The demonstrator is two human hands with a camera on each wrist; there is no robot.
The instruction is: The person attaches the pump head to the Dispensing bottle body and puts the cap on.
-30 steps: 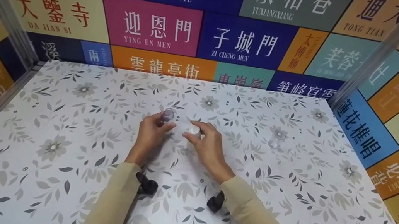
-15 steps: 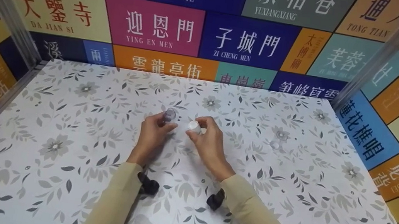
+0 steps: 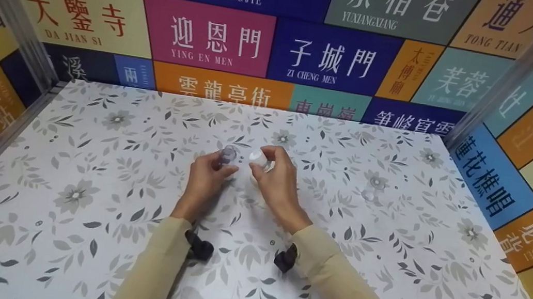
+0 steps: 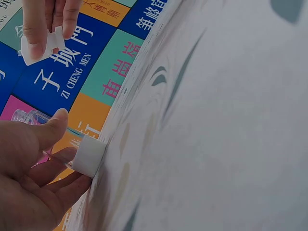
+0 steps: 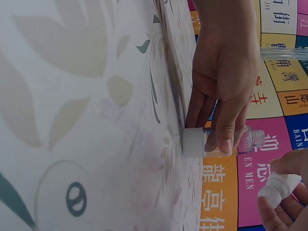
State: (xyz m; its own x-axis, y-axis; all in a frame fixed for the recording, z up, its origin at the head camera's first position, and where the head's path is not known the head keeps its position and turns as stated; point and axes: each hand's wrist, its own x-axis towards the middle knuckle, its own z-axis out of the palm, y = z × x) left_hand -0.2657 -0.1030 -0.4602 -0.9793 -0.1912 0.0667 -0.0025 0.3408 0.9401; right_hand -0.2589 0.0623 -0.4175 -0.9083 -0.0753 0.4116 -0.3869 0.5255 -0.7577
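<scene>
In the head view my left hand (image 3: 204,177) holds a small clear bottle (image 3: 228,154) at the table's middle. The bottle stands upright on its white base (image 5: 193,142), and its threaded neck (image 5: 253,138) is uncapped. Thumb and fingers wrap its sides. To its right, my right hand (image 3: 279,180) pinches a small white plastic bottle top (image 3: 258,158), tilted and held above the table. The right wrist view shows this white top (image 5: 278,188) with a narrower rounded end, apart from the bottle. Part of it is hidden by my fingers.
A small transparent piece (image 3: 371,194), hard to make out, lies on the table to the right. The tabletop (image 3: 75,248) has a grey leaf and flower print. Panels with large lettering (image 3: 334,57) stand behind and at both sides.
My right hand has moved slightly up and away from me with the white top, which has turned in the fingers. My left hand and the bottle have stayed nearly still.
</scene>
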